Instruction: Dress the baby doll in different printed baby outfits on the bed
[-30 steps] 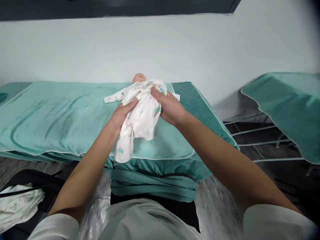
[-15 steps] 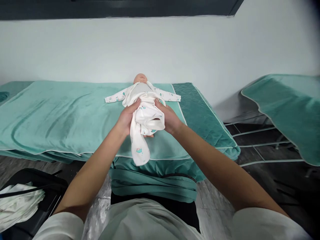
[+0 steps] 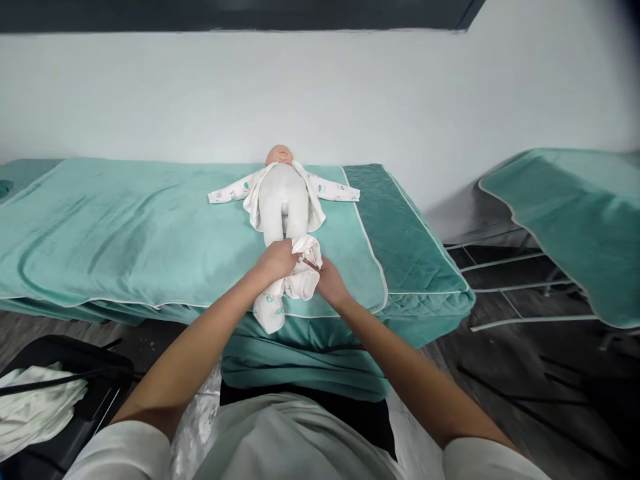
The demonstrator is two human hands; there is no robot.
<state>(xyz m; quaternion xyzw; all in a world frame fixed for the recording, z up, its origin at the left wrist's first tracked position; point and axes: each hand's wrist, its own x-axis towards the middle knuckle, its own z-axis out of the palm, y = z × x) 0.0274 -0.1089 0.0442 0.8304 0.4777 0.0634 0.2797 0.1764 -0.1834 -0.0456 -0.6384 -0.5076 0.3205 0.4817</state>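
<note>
A baby doll (image 3: 284, 187) lies on its back on the green bed, head toward the wall and arms stretched out sideways. It wears an open white printed jacket (image 3: 231, 193) whose front flaps spread to either side. At the doll's feet, bunched white printed baby pants (image 3: 270, 310) hang partly over the near side of the bed. My left hand (image 3: 276, 261) is closed on the pants' bunched cloth from the left. From the right, my right hand (image 3: 327, 280) grips the same cloth. The doll's feet are hidden behind my hands and the cloth.
The green bed (image 3: 125, 233) runs along the white wall. On the lower left a black chair (image 3: 107, 380) bears a pile of pale cloth (image 3: 40, 410). At the right stands another green-covered bed (image 3: 575, 233), with metal rails (image 3: 530, 321) beside it.
Both hands have drawn the pants down from the doll's middle to its feet, toward me. The doll's pale legs and the jacket's open flaps now show.
</note>
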